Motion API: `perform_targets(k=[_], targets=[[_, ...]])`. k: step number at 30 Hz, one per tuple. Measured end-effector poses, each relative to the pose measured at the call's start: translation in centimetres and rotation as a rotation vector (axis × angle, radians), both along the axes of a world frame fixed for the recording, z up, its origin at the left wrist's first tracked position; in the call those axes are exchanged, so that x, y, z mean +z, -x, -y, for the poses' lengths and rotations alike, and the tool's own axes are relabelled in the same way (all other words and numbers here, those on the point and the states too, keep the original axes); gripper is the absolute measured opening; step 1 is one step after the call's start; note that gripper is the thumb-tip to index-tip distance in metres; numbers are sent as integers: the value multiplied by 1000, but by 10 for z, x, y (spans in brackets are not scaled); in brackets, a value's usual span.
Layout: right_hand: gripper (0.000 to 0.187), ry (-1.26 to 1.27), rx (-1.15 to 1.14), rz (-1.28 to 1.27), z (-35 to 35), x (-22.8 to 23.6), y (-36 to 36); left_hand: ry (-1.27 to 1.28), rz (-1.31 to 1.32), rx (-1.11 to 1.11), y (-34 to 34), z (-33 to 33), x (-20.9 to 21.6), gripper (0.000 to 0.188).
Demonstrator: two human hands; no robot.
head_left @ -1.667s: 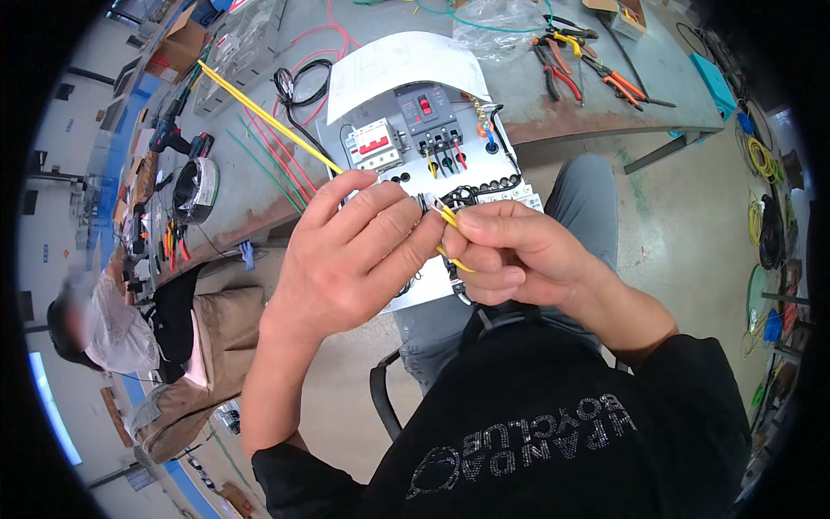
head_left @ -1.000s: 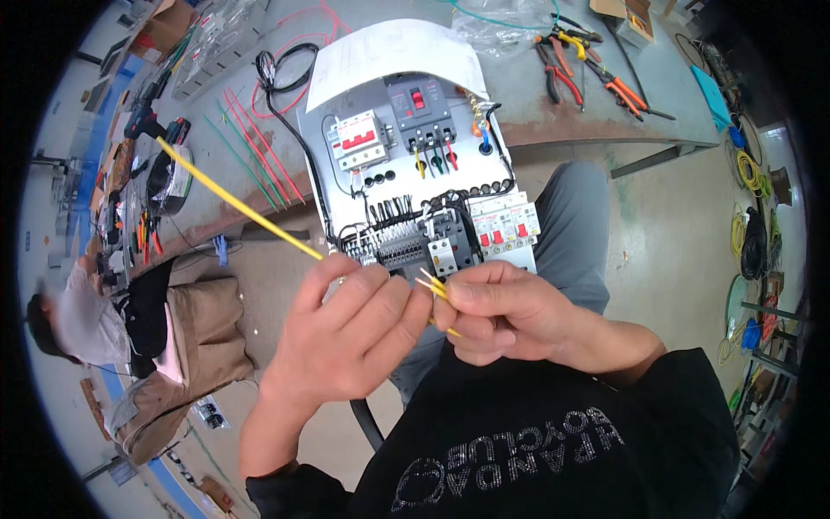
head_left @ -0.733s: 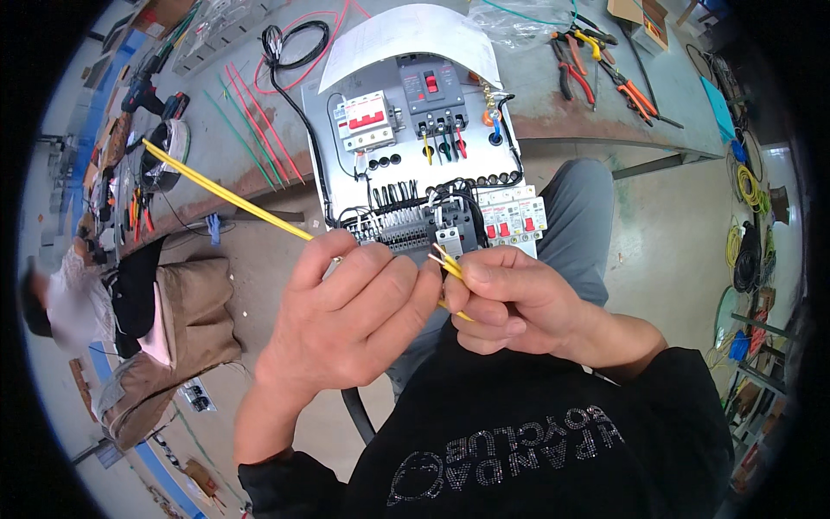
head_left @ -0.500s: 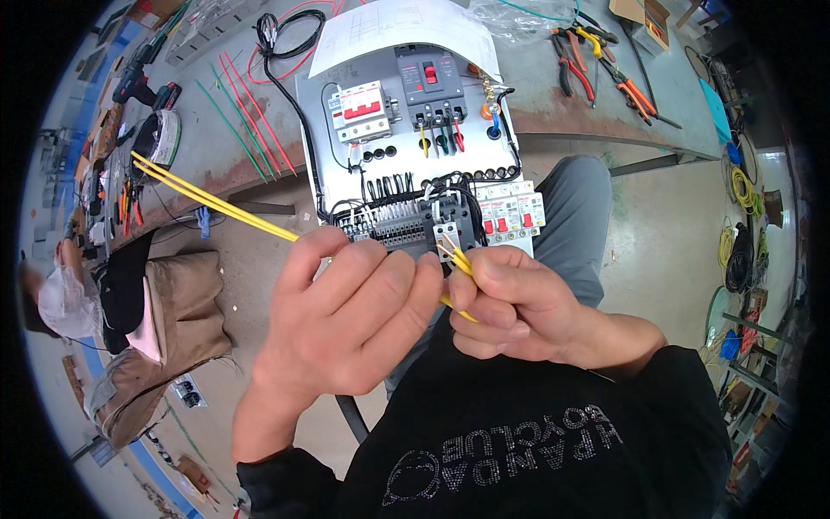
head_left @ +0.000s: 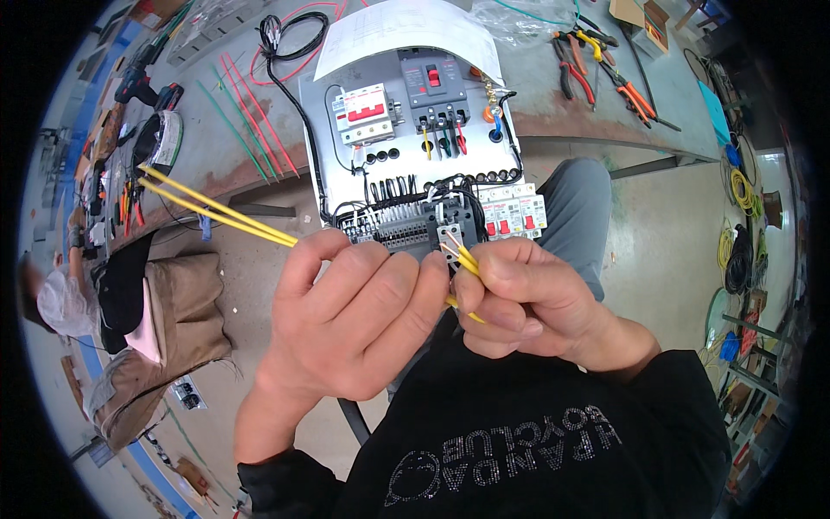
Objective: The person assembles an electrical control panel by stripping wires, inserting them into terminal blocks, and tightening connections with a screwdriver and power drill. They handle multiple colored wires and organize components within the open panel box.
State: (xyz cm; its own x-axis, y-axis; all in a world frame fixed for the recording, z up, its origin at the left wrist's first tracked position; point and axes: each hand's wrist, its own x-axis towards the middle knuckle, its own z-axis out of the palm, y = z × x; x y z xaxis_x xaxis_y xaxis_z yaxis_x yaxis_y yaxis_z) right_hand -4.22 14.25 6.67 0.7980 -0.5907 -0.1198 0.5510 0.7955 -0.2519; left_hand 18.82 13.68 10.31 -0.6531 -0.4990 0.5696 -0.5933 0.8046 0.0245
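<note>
Two yellow wires (head_left: 225, 217) run from the left into my left hand (head_left: 350, 324), whose fingers are curled round them. My right hand (head_left: 540, 298) pinches the other ends between thumb and forefinger, the bared copper tips pointing up and left. A yellow loop shows just below the pinch. Behind the tips stands an electrical panel (head_left: 346, 169) tilted against the bench. It carries a large grey breaker (head_left: 434, 84), a white breaker with red levers (head_left: 365, 113), a row of terminal blocks (head_left: 403, 233) and small breakers (head_left: 513, 216) at its lower right.
A paper sheet (head_left: 406, 39) drapes over the panel's top. On the metal bench (head_left: 540, 104) lie pliers (head_left: 575, 69), red and green wire lengths (head_left: 259, 125), a black cable coil (head_left: 298, 39) and a cordless drill (head_left: 138, 82). A brown cloth-covered seat (head_left: 186, 303) stands at left.
My right hand has shifted slightly right and down with the wire ends. At left the two yellow wires have spread further apart.
</note>
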Motion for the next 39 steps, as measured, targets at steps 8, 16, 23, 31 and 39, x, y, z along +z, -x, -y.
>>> perform_targets(k=[8, 16, 23, 31, 39], targets=[[34, -5, -5, -21, -2, 0, 2, 4, 11, 34, 2, -5, -5, 33], [36, 13, -32, 24, -10, 4, 3, -88, -79, 114, 13, -26, -7, 37], [38, 98, -131, 58, -13, 0, -7, -37, -167, 182, 21, -27, -15, 25], [37, 152, -262, 15, -13, -5, -19, -106, -234, 281, 29, -32, -22, 28], [36, 231, -395, -116, -8, -11, -33, -149, -361, 318, 30, -23, -34, 25]])
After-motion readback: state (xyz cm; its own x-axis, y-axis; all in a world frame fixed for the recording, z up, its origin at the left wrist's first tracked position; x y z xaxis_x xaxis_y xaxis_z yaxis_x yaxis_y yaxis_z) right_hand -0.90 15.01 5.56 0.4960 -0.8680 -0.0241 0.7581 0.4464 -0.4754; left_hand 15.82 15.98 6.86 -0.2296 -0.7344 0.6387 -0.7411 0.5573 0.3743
